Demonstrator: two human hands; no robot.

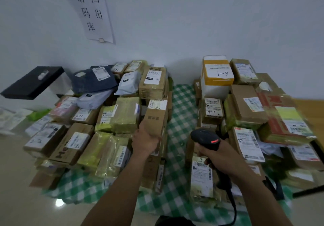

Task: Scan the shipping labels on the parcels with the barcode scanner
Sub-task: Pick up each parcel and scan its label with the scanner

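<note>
Head view: my L hand (146,139) grips the near end of a brown carton (156,120) on the L pile, w/ its label (157,104) facing up. My R hand (224,159) is wrapped round the barcode scanner (205,137) handle, red light lit, nose toward the carton, over the green checked cloth (182,101) betw. the two piles.

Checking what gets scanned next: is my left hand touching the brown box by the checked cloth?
Touching. Head view shows the left hand gripping the near end of the brown box, no gap visible.
</note>
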